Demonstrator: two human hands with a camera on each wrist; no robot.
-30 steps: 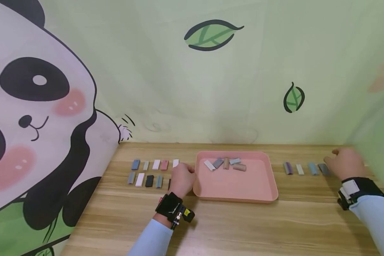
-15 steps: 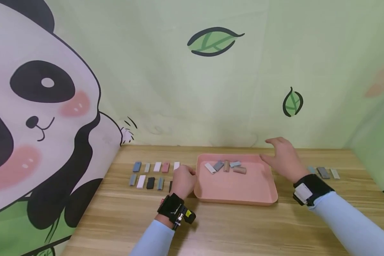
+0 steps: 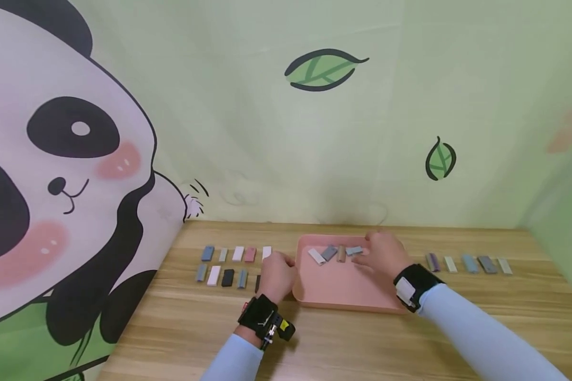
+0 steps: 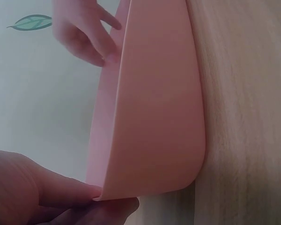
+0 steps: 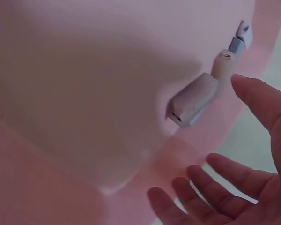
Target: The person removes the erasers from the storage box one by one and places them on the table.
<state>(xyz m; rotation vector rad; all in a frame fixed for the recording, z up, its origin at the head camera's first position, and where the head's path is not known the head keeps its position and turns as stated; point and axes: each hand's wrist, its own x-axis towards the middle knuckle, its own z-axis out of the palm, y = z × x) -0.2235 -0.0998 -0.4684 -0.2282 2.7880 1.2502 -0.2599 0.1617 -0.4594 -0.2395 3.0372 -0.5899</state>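
Observation:
At its left rim, the pink tray [image 3: 333, 290] is pinched between thumb and fingers of my left hand [image 3: 277, 278], as the left wrist view shows up close. My right hand [image 3: 386, 255] reaches over the tray's right half, thumb and fingers spread around a brownish block [image 5: 194, 99], with a gap between in the right wrist view. In the head view that block is hidden by the hand. Also in the tray lie a white block [image 3: 316, 256], a dark grey block [image 3: 329, 253], a tan block [image 3: 341, 254] and a blue-grey block [image 3: 354, 251].
Left of the tray, small blocks stand in two rows, among them a blue block [image 3: 207, 253] and a black block [image 3: 227, 278]. To the right runs a single row, from a purple-grey block [image 3: 432, 262] to a pale block [image 3: 505, 266]. A printed cloth [image 3: 257, 132] hangs behind the table.
My right hand has come left from the end of the right-hand row to over the tray, leaving a pale block at that row's end. The left hand stays at the tray rim.

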